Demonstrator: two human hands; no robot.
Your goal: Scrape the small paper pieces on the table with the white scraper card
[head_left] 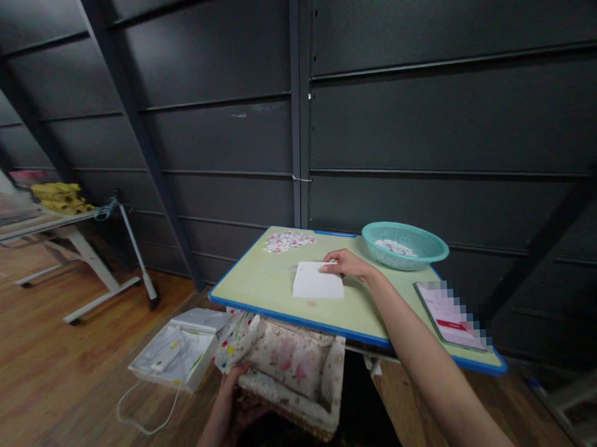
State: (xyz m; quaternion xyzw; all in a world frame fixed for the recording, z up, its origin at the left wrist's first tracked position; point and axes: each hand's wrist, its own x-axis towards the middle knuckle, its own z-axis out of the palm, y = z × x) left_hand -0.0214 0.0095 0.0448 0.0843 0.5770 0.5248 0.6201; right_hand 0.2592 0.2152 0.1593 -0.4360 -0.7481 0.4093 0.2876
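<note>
My right hand (349,265) pinches the upper right corner of a white card (315,282) over the pale green table top (261,272). A small dark mark, perhaps a hole, shows near the card's upper left corner. Below the table's front edge, my left hand (233,399) grips the left side of a cloth-lined basket (287,392), which is tilted. Its lining is pale and spotted, with pink-red patches inside. Some fingers of the left hand are hidden under the basket. A heap of small white and pink pieces (287,241) lies at the table's back left.
A teal plastic colander (404,246) with white pieces inside stands at the back right. A tablet (451,315) rests at the right edge. On the floor to the left is an open white box (173,357) with a cord. A dark panelled wall (224,140) rises behind.
</note>
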